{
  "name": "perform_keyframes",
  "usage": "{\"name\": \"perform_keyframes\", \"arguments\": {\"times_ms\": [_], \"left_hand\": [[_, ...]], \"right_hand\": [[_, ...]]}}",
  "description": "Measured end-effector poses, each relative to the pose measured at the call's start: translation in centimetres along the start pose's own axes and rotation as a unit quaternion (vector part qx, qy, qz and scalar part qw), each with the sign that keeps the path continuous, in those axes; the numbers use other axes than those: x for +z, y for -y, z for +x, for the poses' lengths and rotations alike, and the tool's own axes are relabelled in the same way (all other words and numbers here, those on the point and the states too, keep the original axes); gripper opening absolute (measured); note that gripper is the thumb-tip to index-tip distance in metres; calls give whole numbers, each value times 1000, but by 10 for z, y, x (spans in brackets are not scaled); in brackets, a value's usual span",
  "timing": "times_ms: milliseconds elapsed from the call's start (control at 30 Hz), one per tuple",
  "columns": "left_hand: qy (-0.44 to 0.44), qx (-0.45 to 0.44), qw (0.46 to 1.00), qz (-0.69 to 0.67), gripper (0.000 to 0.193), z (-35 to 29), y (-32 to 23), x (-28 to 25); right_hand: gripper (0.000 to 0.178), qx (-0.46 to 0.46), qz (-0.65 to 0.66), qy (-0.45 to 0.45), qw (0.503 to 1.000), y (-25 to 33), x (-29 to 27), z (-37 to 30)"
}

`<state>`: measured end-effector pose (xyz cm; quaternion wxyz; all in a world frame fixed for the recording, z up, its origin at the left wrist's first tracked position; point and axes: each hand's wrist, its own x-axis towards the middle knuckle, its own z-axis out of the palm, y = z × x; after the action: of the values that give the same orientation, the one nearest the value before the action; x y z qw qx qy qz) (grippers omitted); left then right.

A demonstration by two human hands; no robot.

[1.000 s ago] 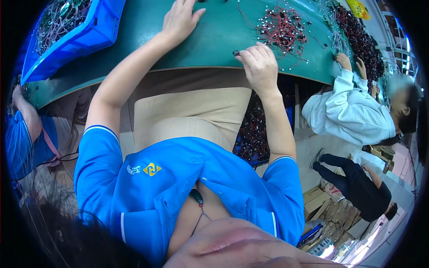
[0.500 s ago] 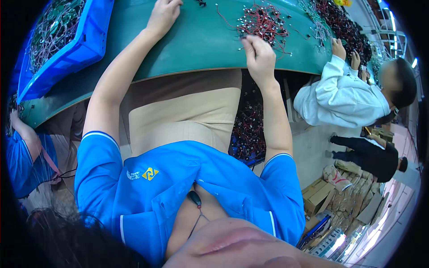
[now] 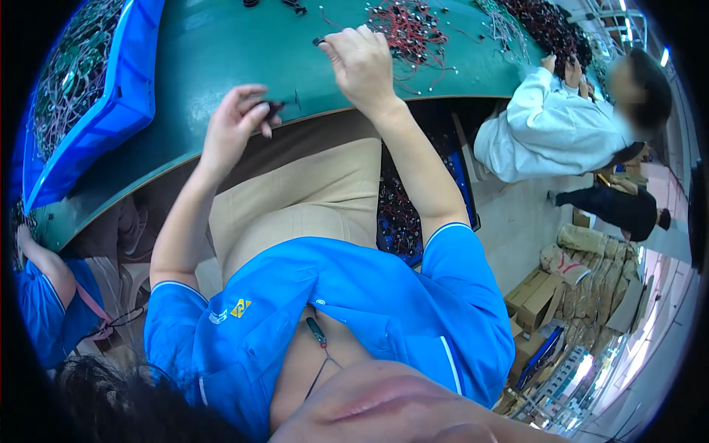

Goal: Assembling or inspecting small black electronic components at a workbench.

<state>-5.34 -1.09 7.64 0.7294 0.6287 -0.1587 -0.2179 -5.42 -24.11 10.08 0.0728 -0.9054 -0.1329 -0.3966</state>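
My left hand (image 3: 235, 129) is near the front edge of the green table (image 3: 214, 59), its fingers curled around a small black part (image 3: 272, 110) with thin dark leads sticking out. To its right and farther up, my right hand (image 3: 363, 70) pinches a small black piece (image 3: 318, 41) between thumb and fingertips. Right behind that hand lies a tangled pile of red-wired parts (image 3: 413, 33) with black and silvery ends. A few black parts (image 3: 295, 7) lie at the far edge of the picture.
At the left, a blue bin (image 3: 136, 81) holds green and pale wires. Farther right lie pale wires (image 3: 506, 26) and a dark heap of parts (image 3: 557, 29), where a co-worker in a light sweatshirt (image 3: 554, 129) works. Beneath the table is a crate of small parts (image 3: 402, 196).
My left hand has come down and nearer, and a black part now shows in it. My right hand has moved left, away from the red-wired pile, with a black piece. The view has shifted slightly.
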Motion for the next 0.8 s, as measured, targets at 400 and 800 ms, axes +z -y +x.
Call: {"name": "perform_keyframes", "arguments": {"times_ms": [400, 800], "left_hand": [[109, -232, 964, -77, 23, -91, 67, 31], [100, -196, 970, -104, 25, -92, 66, 41]], "right_hand": [[5, -25, 20, 3, 999, 10, 3, -26], [7, 105, 91, 3, 990, -12, 8, -45]]}}
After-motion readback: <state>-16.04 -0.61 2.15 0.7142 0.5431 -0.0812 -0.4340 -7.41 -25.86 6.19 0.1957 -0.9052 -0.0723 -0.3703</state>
